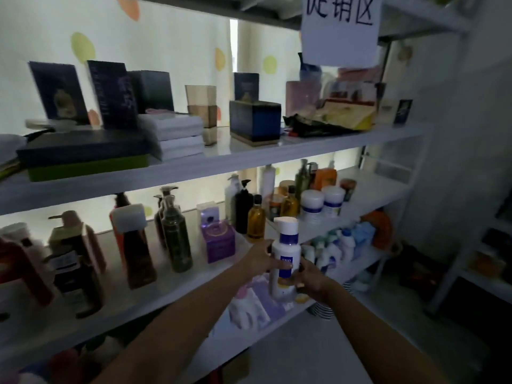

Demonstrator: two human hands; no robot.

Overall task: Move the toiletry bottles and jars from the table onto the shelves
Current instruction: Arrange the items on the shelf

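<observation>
Forearms in from 6 o'clock, both grips closed round one bottle [286,253].
Left grip [260,259] wrapped on bottle's 9 o'clock side, fingers curled across blue label; right grip [310,278] clasping lower body from 3 o'clock, near yellow band. Bottle white with white cap, upright, held at about 5 o'clock of frame, just in front of middle shelf [166,297] edge; cannot tell whether touching it. Purple box [219,242] on that shelf at 9 o'clock of bottle, near; amber bottle [256,220] at 11 o'clock; two white jars [312,203] at 1 o'clock, side by side. Green pump bottle [176,236] farther along toward 9 o'clock. Upper shelf [194,167] at 12 o'clock, loaded with boxes; paper sign [340,26] hanging above at 1 o'clock.
</observation>
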